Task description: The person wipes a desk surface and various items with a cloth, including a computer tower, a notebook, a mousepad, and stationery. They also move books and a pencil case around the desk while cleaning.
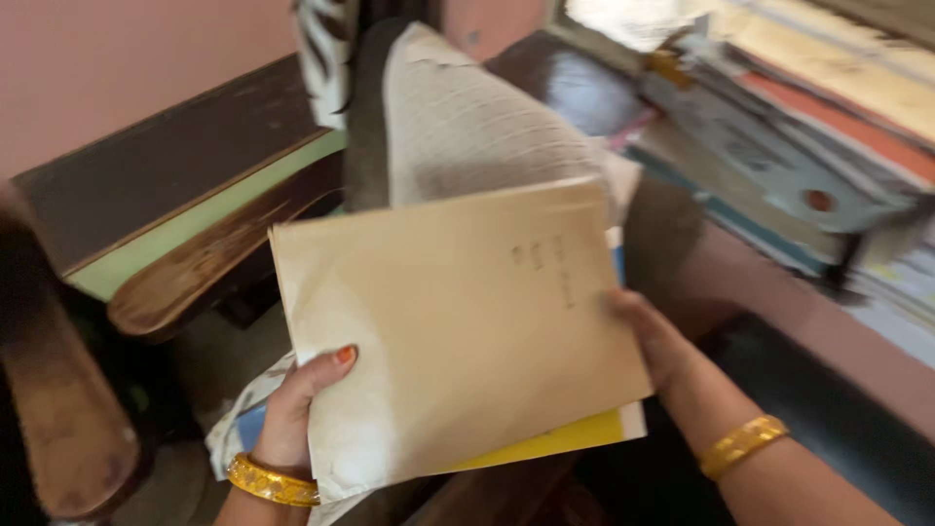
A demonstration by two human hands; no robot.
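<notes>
I hold a tan paper-covered book [458,321] flat in front of me, lying on a few other books with a yellow cover edge [555,443] showing beneath. My left hand [297,409] grips the lower left corner, thumb on top of the cover. My right hand [653,336] holds the right edge of the bundle. Both wrists wear gold bangles. A sheet of lined written paper [467,127] sticks up behind the tan book.
A tall stack of books and files [799,136] lies at the upper right on a pink ledge. A dark wooden chair or bench [185,214] with a green edge stands at the left, against a pink wall. A striped cloth [326,54] hangs at the top.
</notes>
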